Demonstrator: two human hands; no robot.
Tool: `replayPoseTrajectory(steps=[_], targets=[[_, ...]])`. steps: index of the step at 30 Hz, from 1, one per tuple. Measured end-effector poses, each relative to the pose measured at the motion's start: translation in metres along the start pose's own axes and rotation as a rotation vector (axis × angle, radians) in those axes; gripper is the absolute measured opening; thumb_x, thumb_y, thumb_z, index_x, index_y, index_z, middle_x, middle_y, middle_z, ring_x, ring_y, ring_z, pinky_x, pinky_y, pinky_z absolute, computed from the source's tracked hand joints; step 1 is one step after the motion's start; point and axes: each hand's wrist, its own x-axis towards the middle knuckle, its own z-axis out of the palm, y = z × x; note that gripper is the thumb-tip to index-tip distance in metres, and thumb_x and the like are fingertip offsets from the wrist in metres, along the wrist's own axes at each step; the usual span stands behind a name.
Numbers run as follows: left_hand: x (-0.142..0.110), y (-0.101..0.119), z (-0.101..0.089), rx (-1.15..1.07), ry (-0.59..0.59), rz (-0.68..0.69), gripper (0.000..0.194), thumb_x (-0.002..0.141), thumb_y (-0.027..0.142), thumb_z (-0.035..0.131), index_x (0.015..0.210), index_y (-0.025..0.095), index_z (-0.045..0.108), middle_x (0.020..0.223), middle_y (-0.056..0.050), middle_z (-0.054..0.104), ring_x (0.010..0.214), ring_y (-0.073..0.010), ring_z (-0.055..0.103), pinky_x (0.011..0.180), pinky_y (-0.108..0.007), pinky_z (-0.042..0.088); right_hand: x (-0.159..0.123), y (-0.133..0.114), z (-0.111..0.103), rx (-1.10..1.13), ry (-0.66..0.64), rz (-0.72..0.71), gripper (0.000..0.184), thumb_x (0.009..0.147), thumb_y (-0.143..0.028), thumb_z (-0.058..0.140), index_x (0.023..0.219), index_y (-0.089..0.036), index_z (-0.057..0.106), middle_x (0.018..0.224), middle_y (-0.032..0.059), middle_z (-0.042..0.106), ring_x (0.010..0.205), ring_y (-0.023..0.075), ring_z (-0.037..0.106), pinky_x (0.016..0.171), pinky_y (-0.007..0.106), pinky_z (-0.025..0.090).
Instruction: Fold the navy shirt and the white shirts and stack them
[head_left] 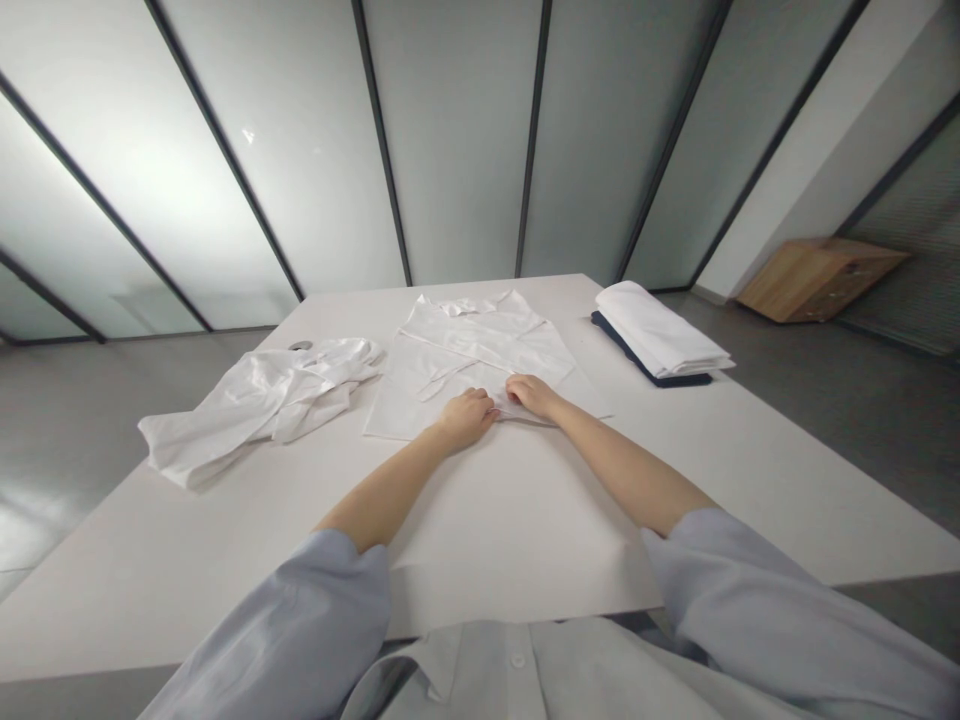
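We have both hands down on the white shirt (472, 355) spread flat in the middle of the bench (525, 520): our left hand (466, 417) and our right hand (531, 394) sit side by side at its near hem, knuckles up and fingers curled onto the cloth. Whether either grip is pinching the fabric or only pressing it flat we cannot tell, since the fingertips are tucked under. The cloth looks thin, soft and limp, with shallow folds across the front, and the bench top is smooth and matte white, so we judge the shirt could slide or bunch if one hand drags harder than the other, skewing any fold line. White on white also makes its edges hard to read. To our left a crumpled white garment (255, 405) lies in a loose heap just beside the shirt, close enough to catch a sleeve. To our right, well apart, a neatly folded white stack (660, 335) rests on something dark.
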Motion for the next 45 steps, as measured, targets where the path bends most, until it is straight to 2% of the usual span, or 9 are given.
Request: replayPoseTrajectory(steps=[6,10,13,15,19,26,32,39,45], targets=[[0.0,-0.003,-0.002,0.005,-0.066,-0.079,0.037,0.098,0.041,0.038,0.093,0.018,0.066,0.096,-0.009,0.067,0.095,-0.0208,0.062,0.081,-0.031,0.047,0.003,0.008,-0.007,0.066,-0.157,-0.091,0.023,0.077,-0.013,0.043,0.064,-0.019,0.062,0.074,0.0031,0.062,0.075,0.0174,0.057,0.076,0.028,0.044],[-0.001,-0.005,-0.006,-0.047,-0.089,-0.102,0.039,0.09,0.053,0.048,0.087,0.018,0.067,0.09,-0.008,0.068,0.088,-0.0223,0.063,0.075,-0.031,0.046,0.002,-0.001,-0.018,0.095,-0.284,-0.074,0.018,0.075,-0.016,0.05,0.068,-0.02,0.065,0.08,0.0035,0.066,0.082,0.0184,0.06,0.079,0.027,0.045],[-0.002,-0.007,-0.006,-0.081,-0.057,-0.118,0.031,0.085,0.048,0.053,0.086,0.019,0.067,0.089,-0.007,0.069,0.083,-0.0215,0.064,0.072,-0.03,0.046,-0.002,-0.013,-0.024,0.074,-0.367,0.013,0.012,0.076,-0.025,0.057,0.076,-0.019,0.068,0.083,0.0039,0.068,0.081,0.0194,0.061,0.072,0.026,0.046],[-0.002,-0.008,-0.006,-0.092,-0.037,-0.122,0.025,0.083,0.04,0.054,0.087,0.019,0.067,0.089,-0.007,0.069,0.082,-0.0208,0.064,0.07,-0.03,0.045,-0.006,-0.021,-0.027,0.025,-0.383,0.048,0.019,0.075,-0.034,0.063,0.085,-0.018,0.068,0.088,0.0047,0.069,0.082,0.0204,0.061,0.07,0.026,0.045],[-0.002,-0.012,-0.005,-0.097,-0.031,-0.1,0.021,0.081,0.03,0.053,0.088,0.018,0.068,0.09,-0.008,0.069,0.083,-0.0223,0.065,0.073,-0.031,0.047,-0.013,-0.035,-0.027,-0.145,-0.339,0.043,0.035,0.067,-0.037,0.073,0.097,-0.02,0.067,0.105,0.0073,0.068,0.09,0.0222,0.061,0.073,0.025,0.045],[0.005,-0.019,-0.011,-0.042,-0.163,0.002,0.029,0.076,0.019,0.054,0.102,0.018,0.066,0.102,-0.009,0.069,0.099,-0.0242,0.064,0.085,-0.032,0.049,-0.017,-0.053,-0.021,-0.399,-0.289,-0.007,0.024,0.075,-0.022,0.062,0.099,-0.021,0.067,0.105,0.0102,0.068,0.09,0.0238,0.063,0.07,0.027,0.042],[-0.005,-0.02,-0.024,0.031,-0.245,0.047,0.037,0.078,0.014,0.052,0.113,0.019,0.061,0.108,-0.009,0.063,0.102,-0.023,0.062,0.089,-0.033,0.048,-0.03,-0.044,-0.02,-0.483,-0.255,-0.061,0.032,0.075,-0.012,0.059,0.104,-0.021,0.069,0.108,0.0104,0.066,0.098,0.0247,0.062,0.075,0.027,0.044],[-0.038,-0.017,-0.015,0.027,-0.091,-0.082,0.036,0.083,0.017,0.05,0.117,0.021,0.061,0.119,-0.008,0.059,0.113,-0.0219,0.055,0.098,-0.034,0.045,-0.066,-0.014,-0.013,-0.449,-0.035,-0.051,0.04,0.079,-0.006,0.05,0.115,-0.015,0.067,0.122,0.0112,0.063,0.113,0.0221,0.056,0.098,0.03,0.042],[-0.048,-0.032,-0.016,0.02,-0.081,-0.173,0.042,0.077,0.011,0.052,0.117,0.023,0.061,0.124,-0.006,0.058,0.115,-0.0213,0.053,0.1,-0.032,0.043,-0.067,-0.008,-0.018,-0.454,-0.034,0.019,0.045,0.075,-0.004,0.052,0.113,-0.018,0.069,0.125,0.0099,0.064,0.113,0.0233,0.058,0.097,0.032,0.043]])
